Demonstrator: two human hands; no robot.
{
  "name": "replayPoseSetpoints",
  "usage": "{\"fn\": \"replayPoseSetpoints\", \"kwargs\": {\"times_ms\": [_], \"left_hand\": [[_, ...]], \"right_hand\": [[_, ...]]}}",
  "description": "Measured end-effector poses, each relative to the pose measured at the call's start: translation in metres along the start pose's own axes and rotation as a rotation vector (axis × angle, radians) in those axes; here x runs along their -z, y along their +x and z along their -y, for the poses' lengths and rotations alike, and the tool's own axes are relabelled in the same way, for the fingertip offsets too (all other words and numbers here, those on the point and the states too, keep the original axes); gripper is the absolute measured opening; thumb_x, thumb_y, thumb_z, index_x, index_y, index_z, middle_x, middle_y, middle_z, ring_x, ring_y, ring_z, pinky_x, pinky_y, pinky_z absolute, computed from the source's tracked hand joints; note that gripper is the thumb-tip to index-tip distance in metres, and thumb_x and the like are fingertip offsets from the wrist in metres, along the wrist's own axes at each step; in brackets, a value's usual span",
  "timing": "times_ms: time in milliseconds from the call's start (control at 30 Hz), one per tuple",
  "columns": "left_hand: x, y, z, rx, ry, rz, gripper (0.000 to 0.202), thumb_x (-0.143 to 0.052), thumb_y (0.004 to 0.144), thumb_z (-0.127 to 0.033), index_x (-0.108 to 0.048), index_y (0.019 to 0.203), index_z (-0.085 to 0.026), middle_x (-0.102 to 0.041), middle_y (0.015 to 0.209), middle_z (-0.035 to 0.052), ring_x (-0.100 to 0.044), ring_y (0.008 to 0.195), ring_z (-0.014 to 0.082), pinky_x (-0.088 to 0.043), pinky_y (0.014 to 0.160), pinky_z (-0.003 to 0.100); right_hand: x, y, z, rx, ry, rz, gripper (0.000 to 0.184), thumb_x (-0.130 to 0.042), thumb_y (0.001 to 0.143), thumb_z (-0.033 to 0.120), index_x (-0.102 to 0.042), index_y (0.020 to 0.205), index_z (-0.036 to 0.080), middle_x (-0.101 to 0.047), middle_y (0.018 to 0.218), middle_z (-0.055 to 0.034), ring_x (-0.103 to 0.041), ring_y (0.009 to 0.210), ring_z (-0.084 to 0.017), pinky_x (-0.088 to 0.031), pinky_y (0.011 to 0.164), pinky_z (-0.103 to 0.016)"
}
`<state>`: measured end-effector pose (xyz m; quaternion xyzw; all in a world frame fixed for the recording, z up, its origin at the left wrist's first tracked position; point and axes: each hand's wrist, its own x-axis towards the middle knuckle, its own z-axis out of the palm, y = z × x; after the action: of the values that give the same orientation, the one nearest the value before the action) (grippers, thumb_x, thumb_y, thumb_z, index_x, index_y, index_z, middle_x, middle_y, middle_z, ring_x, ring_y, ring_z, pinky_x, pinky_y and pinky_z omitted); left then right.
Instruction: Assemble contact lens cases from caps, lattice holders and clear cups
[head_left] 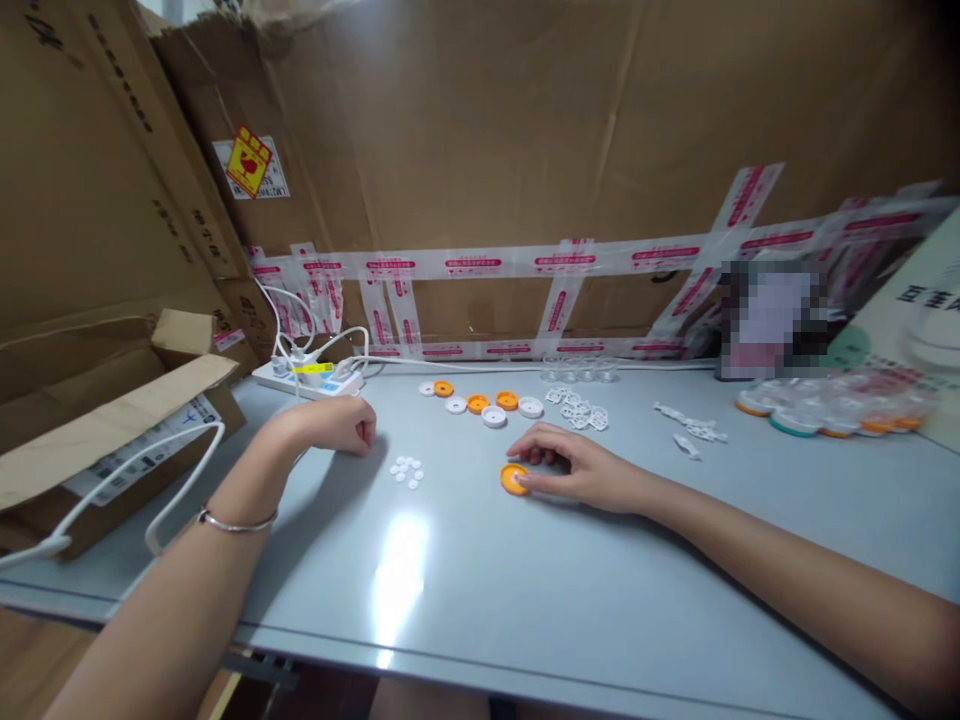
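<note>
My right hand lies low on the grey table, its fingertips resting on an orange disc at mid-table. My left hand rests on the table farther left, curled into a loose fist; nothing shows in it. A metal bracelet circles the left wrist. A cluster of small white buttons lies between the two hands. Behind them sits a row of orange and white discs, with a pile of white ring parts to its right.
A white power strip with cables sits at the back left, by an open cardboard box. Taped cardboard walls close off the back. A stack of coloured discs in clear plastic lies at the right. Small white pieces are scattered nearby.
</note>
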<state>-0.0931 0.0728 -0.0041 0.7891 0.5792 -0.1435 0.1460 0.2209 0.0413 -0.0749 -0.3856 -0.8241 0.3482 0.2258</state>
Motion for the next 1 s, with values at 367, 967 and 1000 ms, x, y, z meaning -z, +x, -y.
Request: {"fn": "replayPoseSetpoints", "kwargs": {"times_ms": [367, 967, 1000], "left_hand": [[0.002, -0.001, -0.013, -0.087, 0.016, -0.277, 0.014, -0.048, 0.069, -0.018, -0.062, 0.072, -0.017, -0.065, 0.074, 0.0041, -0.058, 0.068, 0.0172, -0.042, 0.060, 0.024], [-0.062, 0.040, -0.106, -0.771, -0.101, -0.703, 0.015, -0.050, 0.083, -0.016, -0.064, 0.078, -0.018, -0.067, 0.076, 0.0034, -0.061, 0.076, 0.0145, -0.041, 0.072, 0.027], [-0.063, 0.040, -0.106, -0.776, -0.093, -0.701, 0.015, -0.050, 0.084, -0.016, -0.064, 0.078, -0.018, -0.067, 0.077, 0.0032, -0.062, 0.077, 0.0143, -0.041, 0.072, 0.026]], "right_hand": [[-0.004, 0.001, -0.004, 0.057, -0.036, -0.021, 0.030, -0.065, 0.071, 0.035, -0.060, 0.097, 0.021, -0.055, 0.095, -0.0054, -0.051, 0.085, -0.017, -0.045, 0.080, -0.033], [-0.010, 0.005, -0.009, 0.091, -0.080, -0.114, 0.021, -0.063, 0.074, 0.034, -0.061, 0.089, 0.021, -0.052, 0.085, -0.0029, -0.050, 0.078, -0.015, -0.045, 0.072, -0.029], [-0.011, 0.005, -0.010, 0.091, -0.080, -0.116, 0.020, -0.063, 0.074, 0.034, -0.061, 0.089, 0.021, -0.051, 0.085, -0.0028, -0.050, 0.078, -0.015, -0.045, 0.072, -0.029]]}}
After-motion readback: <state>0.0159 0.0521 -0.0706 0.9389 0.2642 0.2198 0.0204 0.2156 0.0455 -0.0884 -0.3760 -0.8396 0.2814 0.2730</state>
